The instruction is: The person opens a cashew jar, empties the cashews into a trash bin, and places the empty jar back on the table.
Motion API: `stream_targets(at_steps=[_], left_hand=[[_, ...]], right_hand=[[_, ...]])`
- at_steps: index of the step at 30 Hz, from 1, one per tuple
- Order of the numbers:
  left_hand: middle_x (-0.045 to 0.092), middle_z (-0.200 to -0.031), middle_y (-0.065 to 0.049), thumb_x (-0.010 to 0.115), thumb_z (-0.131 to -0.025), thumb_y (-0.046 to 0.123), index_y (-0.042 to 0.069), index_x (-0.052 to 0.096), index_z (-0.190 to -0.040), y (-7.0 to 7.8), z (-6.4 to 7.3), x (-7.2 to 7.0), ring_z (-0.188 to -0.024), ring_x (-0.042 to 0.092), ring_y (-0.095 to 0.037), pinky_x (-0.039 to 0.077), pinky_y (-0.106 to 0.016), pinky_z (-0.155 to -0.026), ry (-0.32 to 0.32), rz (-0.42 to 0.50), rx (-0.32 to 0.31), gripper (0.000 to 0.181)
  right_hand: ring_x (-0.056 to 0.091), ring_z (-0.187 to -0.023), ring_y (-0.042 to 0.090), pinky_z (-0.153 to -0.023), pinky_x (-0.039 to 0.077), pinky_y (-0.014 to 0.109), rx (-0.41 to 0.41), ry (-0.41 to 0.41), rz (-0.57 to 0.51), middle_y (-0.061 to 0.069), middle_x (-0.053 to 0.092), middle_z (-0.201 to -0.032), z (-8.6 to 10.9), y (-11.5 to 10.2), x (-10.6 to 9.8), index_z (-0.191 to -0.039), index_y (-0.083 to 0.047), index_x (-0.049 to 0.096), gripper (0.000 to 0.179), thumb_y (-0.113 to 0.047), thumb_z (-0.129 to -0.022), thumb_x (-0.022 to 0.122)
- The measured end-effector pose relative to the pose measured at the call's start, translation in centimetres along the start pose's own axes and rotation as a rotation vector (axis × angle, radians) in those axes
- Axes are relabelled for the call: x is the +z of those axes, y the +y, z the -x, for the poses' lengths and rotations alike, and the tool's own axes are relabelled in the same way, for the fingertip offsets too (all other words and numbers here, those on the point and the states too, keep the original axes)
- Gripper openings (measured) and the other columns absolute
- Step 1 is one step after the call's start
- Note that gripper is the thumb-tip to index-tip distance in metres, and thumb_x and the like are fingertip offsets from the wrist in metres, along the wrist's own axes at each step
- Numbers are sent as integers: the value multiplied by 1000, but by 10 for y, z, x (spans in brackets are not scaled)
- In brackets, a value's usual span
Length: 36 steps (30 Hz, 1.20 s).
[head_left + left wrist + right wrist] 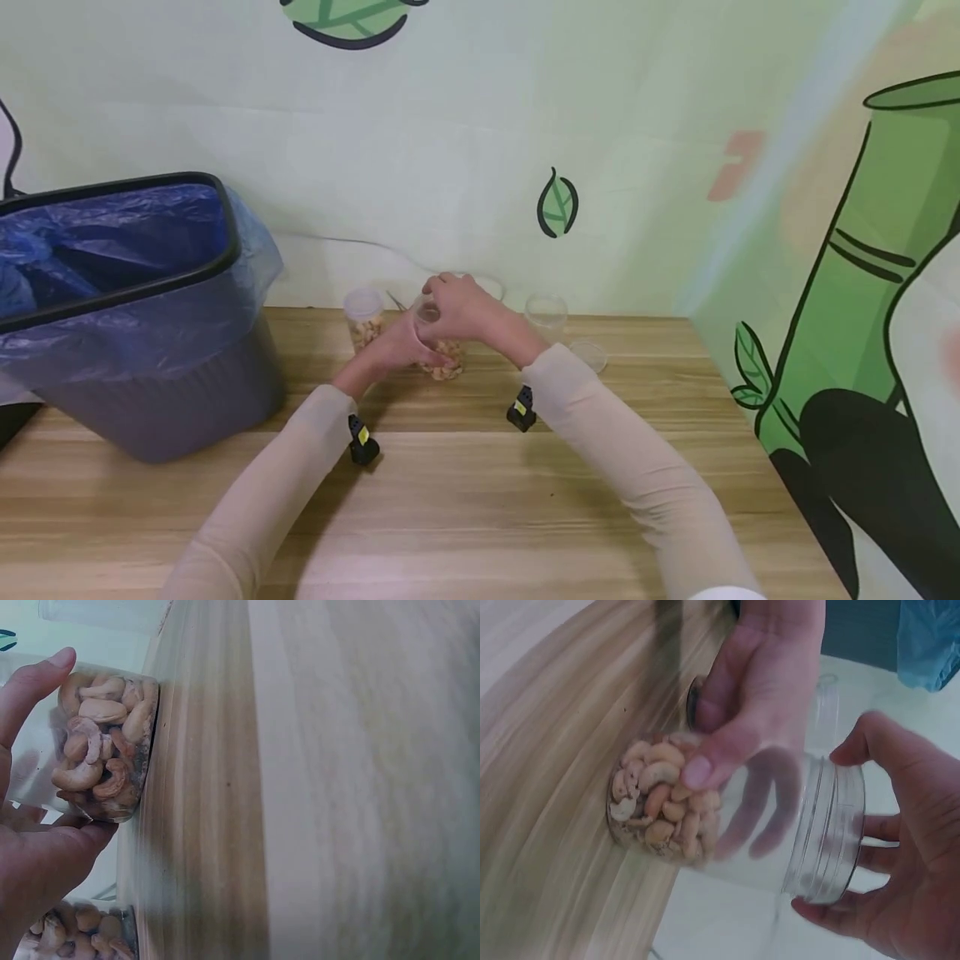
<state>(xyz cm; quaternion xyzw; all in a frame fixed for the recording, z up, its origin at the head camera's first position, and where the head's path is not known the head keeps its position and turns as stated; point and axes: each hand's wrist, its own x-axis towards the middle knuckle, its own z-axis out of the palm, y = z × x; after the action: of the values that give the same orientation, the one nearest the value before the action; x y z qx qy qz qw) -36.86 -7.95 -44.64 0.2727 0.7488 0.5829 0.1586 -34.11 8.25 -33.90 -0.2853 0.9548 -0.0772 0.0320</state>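
A clear jar (447,364) partly filled with cashews (660,799) stands on the table near the wall. Around its side my left hand (393,344) keeps a grip, thumb on one side and fingers on the other, as the left wrist view also shows. My right hand (471,310) holds the clear ribbed lid (826,825) at the top of this jar, thumb and fingers spread around its rim. The lid sits on the jar mouth; how tight it is I cannot tell. Just left stands a second jar of cashews (365,321), with a lid on.
Right of my hands are another clear jar (546,310) and a loose clear lid (588,357) lying flat. A grey bin (165,392) with a blue bag (258,242) stands at the left. A printed backdrop (465,167) rises behind the wooden table (450,517).
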Motion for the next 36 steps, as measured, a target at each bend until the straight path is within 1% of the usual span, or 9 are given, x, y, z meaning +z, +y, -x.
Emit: stream_targets(at_steps=[5,8,12,14,16,19,25,30,36], left_hand=[[59,-134,-7,88,-72,-2,8,48,-141,1,-1,-1,-119,54,-22,41,-40,-106,-7,-39,25,80],[61,-133,-8,88,-72,-3,7,51,-139,0,0,1,-118,56,-23,43,-40,-104,-7,-47,32,77],[59,-134,-8,89,-72,-2,9,50,-140,-1,0,3,-118,54,-22,47,-36,-98,-20,-26,27,79],[56,-137,-7,88,-74,-3,12,44,-144,0,0,3,-120,52,-22,48,-35,-97,-31,13,17,84],[53,-140,-7,87,-74,-4,16,36,-150,1,1,3,-124,50,-23,46,-36,-101,-36,44,11,94],[51,-143,-9,87,-73,-5,18,27,-155,3,2,1,-128,48,-26,42,-39,-106,-18,57,-5,104],[46,-145,-14,92,-72,6,12,27,-155,2,3,-2,-126,48,-29,41,-43,-105,41,-43,-71,105],[43,-147,-17,91,-72,4,7,29,-152,0,3,-3,-131,45,-32,38,-45,-110,48,-43,-79,102],[49,-141,-16,90,-71,-1,6,36,-145,-1,0,-3,-127,49,-31,41,-43,-107,54,-32,-54,92]], right_hand=[[58,-113,23,-95,50,34,-46,20,-99,11,59,-134,2,8,0,-137,-2,54,67,-37,-84,76],[58,-113,22,-94,50,32,-79,20,-143,10,60,-132,3,12,1,-137,-3,54,67,-34,-82,78],[54,-120,25,-97,47,34,-106,36,-146,10,60,-134,4,16,-2,-136,-6,56,65,-31,-80,78],[51,-122,26,-97,47,36,-102,67,-145,9,60,-135,5,17,-8,-135,-8,57,63,-31,-80,78],[49,-123,28,-96,46,39,-94,104,-146,9,60,-135,6,17,-16,-134,-9,57,62,-32,-80,79],[49,-123,28,-98,46,40,-85,134,-145,9,59,-136,10,17,-24,-135,-9,57,64,-35,-81,80],[49,-129,27,-107,42,39,-39,133,-179,10,57,-140,21,26,-25,-138,-6,54,71,-45,-83,77],[48,-128,25,-107,43,40,0,144,-215,9,55,-139,29,32,-22,-139,-8,53,75,-51,-83,78],[49,-130,28,-109,42,43,21,160,-265,14,47,-144,35,35,-22,-149,-11,46,78,-37,-83,80]])
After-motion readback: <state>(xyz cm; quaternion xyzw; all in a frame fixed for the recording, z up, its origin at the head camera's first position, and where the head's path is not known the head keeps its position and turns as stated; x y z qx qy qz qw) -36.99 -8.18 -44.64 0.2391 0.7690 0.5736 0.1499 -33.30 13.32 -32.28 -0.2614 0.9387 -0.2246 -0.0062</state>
